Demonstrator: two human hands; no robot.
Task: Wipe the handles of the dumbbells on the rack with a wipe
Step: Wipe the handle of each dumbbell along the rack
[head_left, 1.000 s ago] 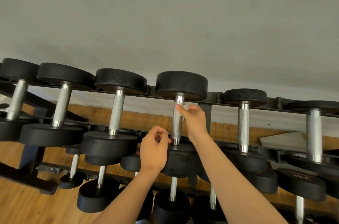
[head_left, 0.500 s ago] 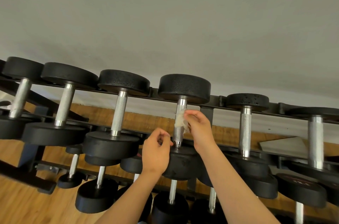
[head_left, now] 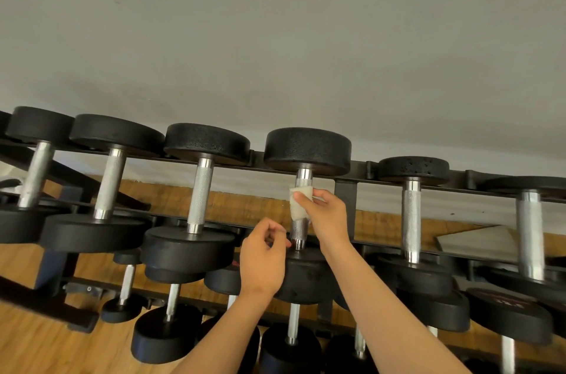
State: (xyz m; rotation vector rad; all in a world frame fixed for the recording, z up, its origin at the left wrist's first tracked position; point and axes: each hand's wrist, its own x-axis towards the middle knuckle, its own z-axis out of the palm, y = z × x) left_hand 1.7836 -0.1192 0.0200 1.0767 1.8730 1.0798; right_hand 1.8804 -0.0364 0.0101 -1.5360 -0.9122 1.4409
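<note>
Holding the wipe [head_left: 299, 204] against the handle [head_left: 297, 230], we are working on the dumbbell [head_left: 307, 148] near the middle of the visible top tier of the rack [head_left: 345, 199].

Right grip [head_left: 327, 216]: we are pinching the wipe, with the thumb pressing on its front face and the other fingers curling beside the handle. The wipe is sitting on the upper half of the knurled handle, just below the upper collar. The lower half of the handle is showing bare metal.

Left grip [head_left: 263, 262]: we are keeping it narrow, fingers curled inward with nothing visible between them. It is hovering just beside the lower end of the same handle. We cannot tell whether the fingertips are touching the metal.

Rack contents: the top tier is carrying a row of black-headed dumbbells side by side, each lying across the front and rear rails with its steel handle spanning the gap between them. The neighbouring dumbbell [head_left: 206, 144] to the left and the one [head_left: 413, 170] to the right are resting apart from both grips. The tier below is carrying smaller dumbbells [head_left: 167, 334], partly hidden behind our forearms.

The rack is standing on a wooden floor [head_left: 30, 343] in front of a grey wall [head_left: 275, 36].
</note>
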